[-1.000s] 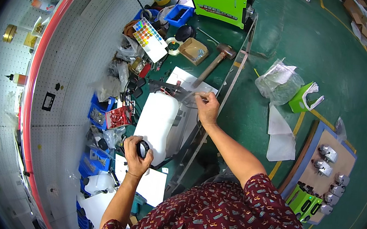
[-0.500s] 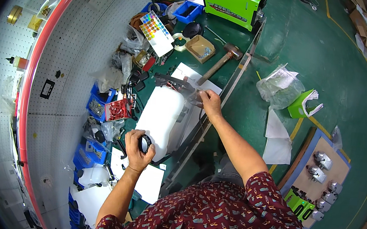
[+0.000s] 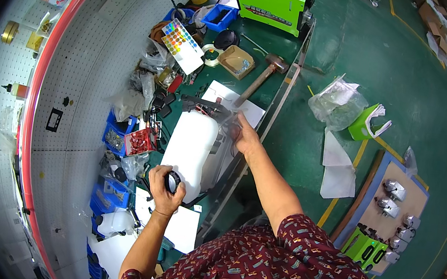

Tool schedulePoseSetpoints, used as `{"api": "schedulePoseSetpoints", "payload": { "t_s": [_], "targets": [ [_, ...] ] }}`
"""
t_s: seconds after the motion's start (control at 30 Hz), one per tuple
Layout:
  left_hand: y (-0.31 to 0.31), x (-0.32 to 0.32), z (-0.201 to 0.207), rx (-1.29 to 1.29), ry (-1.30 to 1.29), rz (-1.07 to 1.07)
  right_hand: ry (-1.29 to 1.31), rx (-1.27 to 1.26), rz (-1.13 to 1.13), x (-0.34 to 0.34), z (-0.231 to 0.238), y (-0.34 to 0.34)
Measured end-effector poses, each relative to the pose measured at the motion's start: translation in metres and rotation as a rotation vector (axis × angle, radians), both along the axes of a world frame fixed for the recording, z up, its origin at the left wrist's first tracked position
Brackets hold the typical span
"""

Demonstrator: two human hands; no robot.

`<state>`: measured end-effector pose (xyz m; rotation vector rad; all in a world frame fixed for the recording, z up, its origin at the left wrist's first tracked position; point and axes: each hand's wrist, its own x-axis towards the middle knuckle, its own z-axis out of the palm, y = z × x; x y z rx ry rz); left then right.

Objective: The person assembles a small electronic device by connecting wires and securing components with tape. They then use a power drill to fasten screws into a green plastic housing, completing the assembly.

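A white plastic tank [image 3: 189,140] lies lengthwise on the workbench, with a black frame part [image 3: 203,106] and thin wires at its far end. My left hand [image 3: 165,191] is closed around a black round cap [image 3: 172,181] at the tank's near end. At the far right corner of the assembly is my right hand [image 3: 247,136], its fingers bent in against a greyish, partly see-through piece [image 3: 228,122]. What exactly those fingers grip is hidden. Just beyond them lies a hammer [image 3: 256,85], its handle pointing toward the hand.
Blue bins [image 3: 115,137] and a red box of small parts [image 3: 139,141] line the left side. A cardboard tray [image 3: 236,62] and a green machine housing [image 3: 269,4] stand farther back. The bench's metal edge [image 3: 262,127] runs along the right. White sheets [image 3: 181,228] lie nearby.
My right hand has turned and lowered slightly, its fingers now reaching in against the assembly's far right corner. The left hand stays on the black cap. The whole view has shifted a little.
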<state>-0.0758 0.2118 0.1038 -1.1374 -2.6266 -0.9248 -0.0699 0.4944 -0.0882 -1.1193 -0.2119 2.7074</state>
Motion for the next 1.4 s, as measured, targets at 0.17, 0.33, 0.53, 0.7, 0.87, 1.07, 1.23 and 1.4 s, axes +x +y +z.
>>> {"api": "schedulePoseSetpoints", "payload": {
  "t_s": [0.17,0.33,0.53,0.7,0.87,1.07,1.23,1.4],
  "targets": [
    [0.002,-0.001,-0.001,0.016,0.006,0.008,0.019,-0.129,-0.136,-0.005,-0.013,-0.014],
    [0.003,-0.002,0.000,-0.015,0.024,-0.010,0.027,-0.121,-0.230,0.011,-0.031,-0.032],
    [0.001,-0.001,-0.002,-0.012,0.032,-0.001,0.259,0.075,-0.143,0.056,-0.050,-0.020],
    [0.000,-0.001,-0.001,-0.031,0.052,-0.003,0.008,0.471,0.081,0.095,-0.064,0.015],
    [0.002,0.000,-0.002,0.001,0.005,-0.004,-0.509,1.022,0.280,0.131,-0.111,0.024],
    [0.003,-0.001,-0.002,-0.005,0.035,-0.003,-0.893,1.458,0.482,0.162,-0.129,0.040],
    [-0.002,0.000,-0.004,-0.013,0.040,0.010,-0.763,1.504,1.000,0.126,-0.043,0.050],
    [0.001,-0.001,-0.003,-0.004,0.041,0.002,-0.477,1.950,0.520,0.087,-0.020,0.041]
  ]
}}
